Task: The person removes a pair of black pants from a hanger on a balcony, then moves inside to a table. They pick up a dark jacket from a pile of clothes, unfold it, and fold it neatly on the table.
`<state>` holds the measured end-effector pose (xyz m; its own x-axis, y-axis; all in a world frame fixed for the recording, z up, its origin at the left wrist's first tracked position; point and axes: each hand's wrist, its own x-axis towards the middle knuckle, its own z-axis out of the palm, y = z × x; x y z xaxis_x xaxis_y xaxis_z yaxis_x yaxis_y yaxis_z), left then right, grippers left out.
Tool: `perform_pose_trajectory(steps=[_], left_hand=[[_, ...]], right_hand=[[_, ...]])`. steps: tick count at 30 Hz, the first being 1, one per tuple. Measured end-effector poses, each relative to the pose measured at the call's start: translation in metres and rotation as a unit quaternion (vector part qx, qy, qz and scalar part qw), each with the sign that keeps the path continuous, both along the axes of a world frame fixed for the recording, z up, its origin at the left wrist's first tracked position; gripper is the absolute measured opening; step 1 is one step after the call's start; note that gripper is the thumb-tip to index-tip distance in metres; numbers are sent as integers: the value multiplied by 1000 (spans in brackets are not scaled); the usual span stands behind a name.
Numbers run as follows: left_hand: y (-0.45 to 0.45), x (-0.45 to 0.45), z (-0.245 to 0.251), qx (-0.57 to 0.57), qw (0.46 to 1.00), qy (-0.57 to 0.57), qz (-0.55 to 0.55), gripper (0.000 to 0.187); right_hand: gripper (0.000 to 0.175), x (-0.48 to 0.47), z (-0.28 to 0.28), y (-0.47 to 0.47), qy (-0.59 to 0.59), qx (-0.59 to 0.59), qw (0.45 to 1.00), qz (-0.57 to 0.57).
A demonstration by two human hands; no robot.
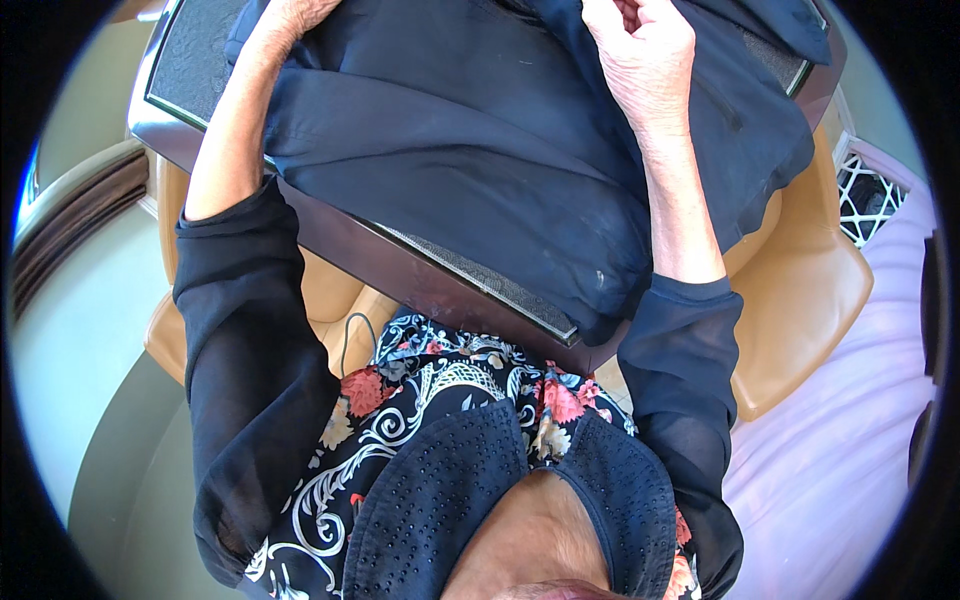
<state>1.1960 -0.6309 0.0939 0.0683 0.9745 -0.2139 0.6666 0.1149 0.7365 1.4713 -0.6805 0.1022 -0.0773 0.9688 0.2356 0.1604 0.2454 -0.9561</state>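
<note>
A large dark navy cloth garment (450,150) lies spread in loose folds over the table and hangs past its front edge. It bears small pale marks, and a short dark line like a zip or pocket (724,109) shows on its right part. My left hand (304,10) is at the garment's upper left, mostly cut off by the top of the view. Over the garment's upper right is my right hand (646,49), its fingers curled; the fingertips are partly out of view, so any grip on the cloth is unclear.
The dark table (420,289) has a textured inset panel (191,56) with a glassy edge. Tan padded chairs (802,315) stand at both sides. Lilac draped fabric (817,457) lies at right, near a white lattice (870,195). A curved moulding (82,217) runs along the left.
</note>
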Motion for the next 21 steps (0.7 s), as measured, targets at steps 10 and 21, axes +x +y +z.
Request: perform_pose_trajectory(steps=[10, 21], left_hand=[[28, -1, -63, 320, 911, 233, -118, 25], [16, -64, -90, 300, 946, 118, 31, 31]], right_hand=[[18, -12, -32, -21, -289, 193, 932, 100], [49, 19, -61, -39, -488, 93, 861, 107]])
